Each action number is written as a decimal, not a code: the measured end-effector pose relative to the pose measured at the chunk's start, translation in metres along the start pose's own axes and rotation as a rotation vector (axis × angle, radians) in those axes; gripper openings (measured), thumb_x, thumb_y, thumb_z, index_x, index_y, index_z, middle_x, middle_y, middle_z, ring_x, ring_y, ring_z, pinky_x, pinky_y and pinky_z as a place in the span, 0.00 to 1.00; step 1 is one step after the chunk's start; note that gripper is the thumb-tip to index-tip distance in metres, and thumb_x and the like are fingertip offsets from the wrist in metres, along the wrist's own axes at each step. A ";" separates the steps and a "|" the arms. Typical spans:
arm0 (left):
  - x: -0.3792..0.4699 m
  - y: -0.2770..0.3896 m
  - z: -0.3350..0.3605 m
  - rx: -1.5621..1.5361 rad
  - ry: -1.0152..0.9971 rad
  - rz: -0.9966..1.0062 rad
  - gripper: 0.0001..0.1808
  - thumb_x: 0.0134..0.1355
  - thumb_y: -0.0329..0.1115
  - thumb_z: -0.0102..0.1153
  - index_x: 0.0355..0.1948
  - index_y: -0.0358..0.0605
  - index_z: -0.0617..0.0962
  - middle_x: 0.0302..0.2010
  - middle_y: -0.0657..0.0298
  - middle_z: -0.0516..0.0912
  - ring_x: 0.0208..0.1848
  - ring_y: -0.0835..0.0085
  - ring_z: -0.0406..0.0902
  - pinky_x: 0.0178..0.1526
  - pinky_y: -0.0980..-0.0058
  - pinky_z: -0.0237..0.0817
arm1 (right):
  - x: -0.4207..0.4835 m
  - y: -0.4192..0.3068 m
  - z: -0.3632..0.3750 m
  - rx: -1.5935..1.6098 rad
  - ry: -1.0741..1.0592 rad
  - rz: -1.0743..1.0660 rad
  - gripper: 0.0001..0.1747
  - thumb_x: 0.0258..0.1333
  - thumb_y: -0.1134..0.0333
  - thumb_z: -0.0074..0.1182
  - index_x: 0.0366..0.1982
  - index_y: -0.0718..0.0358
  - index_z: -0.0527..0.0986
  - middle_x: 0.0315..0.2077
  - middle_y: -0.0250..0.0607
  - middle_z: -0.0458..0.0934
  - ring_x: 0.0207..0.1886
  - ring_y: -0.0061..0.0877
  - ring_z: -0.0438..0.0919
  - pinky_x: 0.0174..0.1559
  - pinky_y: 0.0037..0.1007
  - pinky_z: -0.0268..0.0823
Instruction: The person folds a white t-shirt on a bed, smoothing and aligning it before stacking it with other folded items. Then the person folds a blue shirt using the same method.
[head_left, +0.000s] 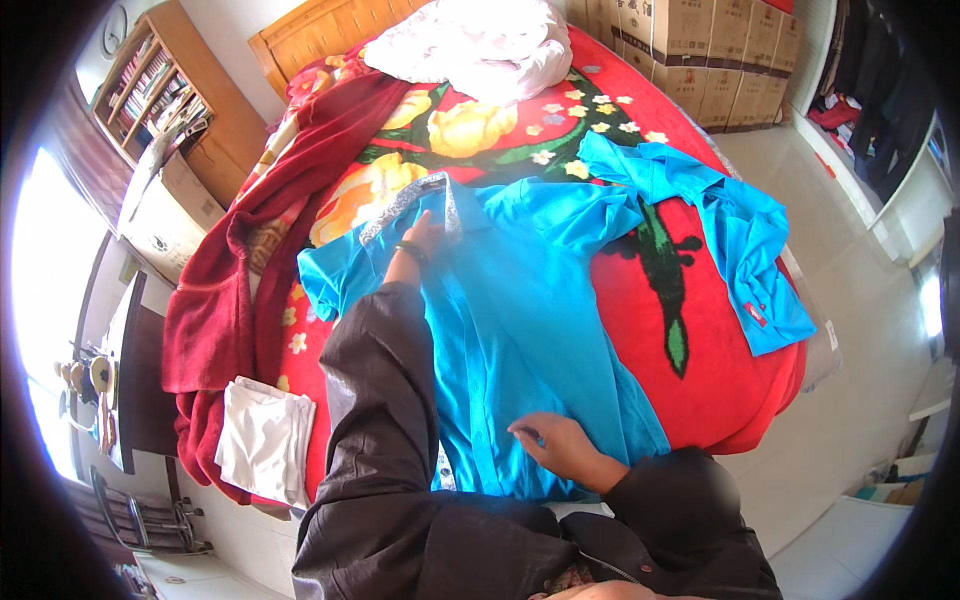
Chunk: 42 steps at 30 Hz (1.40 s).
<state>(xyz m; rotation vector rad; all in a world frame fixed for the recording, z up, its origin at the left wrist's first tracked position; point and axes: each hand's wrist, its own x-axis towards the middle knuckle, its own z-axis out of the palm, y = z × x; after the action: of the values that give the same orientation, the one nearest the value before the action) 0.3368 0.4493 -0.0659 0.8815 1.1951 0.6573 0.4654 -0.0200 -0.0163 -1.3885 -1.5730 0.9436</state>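
A bright blue short-sleeved shirt (517, 300) lies front up on the bed, its patterned collar (390, 214) towards the headboard. My left hand (421, 240), with a band at the wrist, reaches to the open neck of the shirt, fingers pointing at the collar; whether it grips any cloth cannot be told. Over the lower front of the shirt is my right hand (559, 448), thumb and fingers curved and a little apart, nothing seen in it. Blue trousers or a similar blue garment (750, 262) with a small red label lie crumpled at the right side.
The bed bears a red floral blanket (637, 300). Folded white cloth (266, 439) lies at its left near corner, and a dark red blanket (217, 322) along the left edge. A white quilt (487, 45) is heaped at the far end. Cardboard boxes (720, 60) stand far right.
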 end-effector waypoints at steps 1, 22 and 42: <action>-0.006 -0.006 -0.003 -0.045 -0.168 -0.035 0.31 0.63 0.59 0.48 0.50 0.40 0.76 0.41 0.59 0.83 0.37 0.67 0.79 0.45 0.72 0.70 | 0.000 0.001 -0.001 0.005 -0.004 0.015 0.08 0.58 0.68 0.51 0.37 0.62 0.76 0.34 0.45 0.80 0.36 0.41 0.78 0.38 0.35 0.70; -0.167 -0.110 -0.019 -0.086 -0.472 -0.133 0.19 0.63 0.39 0.57 0.50 0.37 0.74 0.47 0.52 0.81 0.48 0.59 0.79 0.53 0.57 0.69 | 0.013 0.010 -0.040 -0.184 0.432 -0.098 0.07 0.53 0.70 0.53 0.35 0.62 0.75 0.33 0.45 0.78 0.38 0.42 0.77 0.40 0.40 0.69; -0.237 -0.221 -0.036 0.228 -0.431 0.100 0.21 0.68 0.40 0.42 0.59 0.44 0.69 0.59 0.58 0.72 0.60 0.62 0.68 0.65 0.67 0.53 | -0.062 0.031 -0.097 -0.523 0.498 0.259 0.21 0.48 0.58 0.64 0.37 0.62 0.69 0.33 0.44 0.77 0.40 0.39 0.77 0.40 0.38 0.68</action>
<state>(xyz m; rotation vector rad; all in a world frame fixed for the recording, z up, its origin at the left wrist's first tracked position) 0.2377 0.1478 -0.1399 1.2114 0.8492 0.3853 0.5699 -0.0768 -0.0133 -2.0409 -1.3143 0.2740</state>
